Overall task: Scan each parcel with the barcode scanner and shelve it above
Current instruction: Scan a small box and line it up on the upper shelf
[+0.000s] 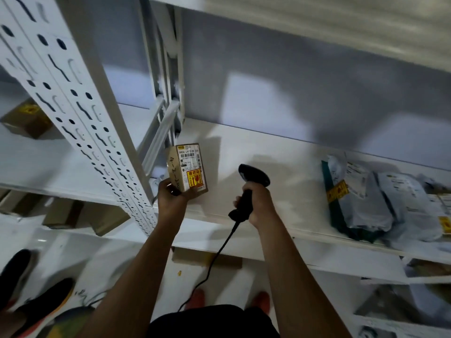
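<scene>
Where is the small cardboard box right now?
In the head view, the small cardboard box is left of centre, held by the left hand over the white shelf, beside the barcode scanner.

dim, cool light; pale patch on back wall [256, 98]; soft shadows of hands on shelf [280, 167]; wide-angle bend in upright post [73, 113]; edges smeared, right-hand parcels [380, 203] blurred

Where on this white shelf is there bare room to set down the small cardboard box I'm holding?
The white shelf is bare between the small cardboard box in the left hand and the heap of grey plastic mailer bags. It is crowded at the right end.
</scene>
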Motion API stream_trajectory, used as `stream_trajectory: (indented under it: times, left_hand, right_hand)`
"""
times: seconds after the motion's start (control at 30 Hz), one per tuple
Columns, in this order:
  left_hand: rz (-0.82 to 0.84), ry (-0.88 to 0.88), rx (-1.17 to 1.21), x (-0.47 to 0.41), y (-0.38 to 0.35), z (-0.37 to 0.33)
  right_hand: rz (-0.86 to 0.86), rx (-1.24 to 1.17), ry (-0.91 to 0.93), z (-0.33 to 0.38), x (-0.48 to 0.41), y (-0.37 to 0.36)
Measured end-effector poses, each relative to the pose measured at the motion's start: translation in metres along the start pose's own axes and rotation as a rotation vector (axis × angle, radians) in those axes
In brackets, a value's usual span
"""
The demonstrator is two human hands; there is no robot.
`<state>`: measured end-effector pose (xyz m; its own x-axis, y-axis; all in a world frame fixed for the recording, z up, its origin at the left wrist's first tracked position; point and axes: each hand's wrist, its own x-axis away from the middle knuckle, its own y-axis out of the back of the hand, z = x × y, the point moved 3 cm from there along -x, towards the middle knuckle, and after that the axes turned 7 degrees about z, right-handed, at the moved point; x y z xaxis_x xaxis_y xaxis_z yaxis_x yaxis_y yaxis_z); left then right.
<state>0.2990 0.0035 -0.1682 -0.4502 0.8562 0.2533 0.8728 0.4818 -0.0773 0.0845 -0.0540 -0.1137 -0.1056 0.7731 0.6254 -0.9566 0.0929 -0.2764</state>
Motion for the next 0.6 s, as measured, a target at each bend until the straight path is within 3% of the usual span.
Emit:
stream_trajectory:
  times: [0.2, 0.5, 0.6]
  left_hand:
    - [-0.045, 0.037, -0.006, -0.012, 0.001, -0.012]
    - [-0.008, 0.074, -0.024, -0.027, -0.017, -0.016]
    - [0.039, 0.087, -0.01, -0.026, -0.025, -0.015]
  right_hand:
    - [-0.144, -0.133, 0.011, -0.014, -0.052, -0.023]
    - [-0.288, 0.446, 0.064, -0.015, -0.098, -0.039]
    - [-0.341, 0.518, 0.005, -0.011, -0.095, -0.03]
